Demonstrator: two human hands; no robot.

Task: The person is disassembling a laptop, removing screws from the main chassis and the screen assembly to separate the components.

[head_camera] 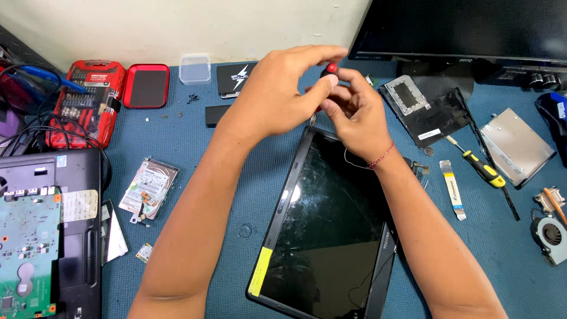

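A black laptop screen panel (322, 236) lies tilted on the blue mat, with a yellow sticker at its lower left corner. Both my hands meet above its top edge. My left hand (280, 94) pinches the red-capped top of a small screwdriver (331, 68). My right hand (354, 112) wraps the screwdriver's shaft just below; the tip is hidden behind my fingers. A red thread bracelet sits on my right wrist.
A red bit kit (85, 100) and its red lid (146, 85) lie far left. Nearby are a hard drive (149, 189), a green circuit board (26, 248), a clear box (195, 69), a yellow-handled screwdriver (483, 168), a metal drive caddy (517, 147), a fan (550, 236) and a monitor (466, 29).
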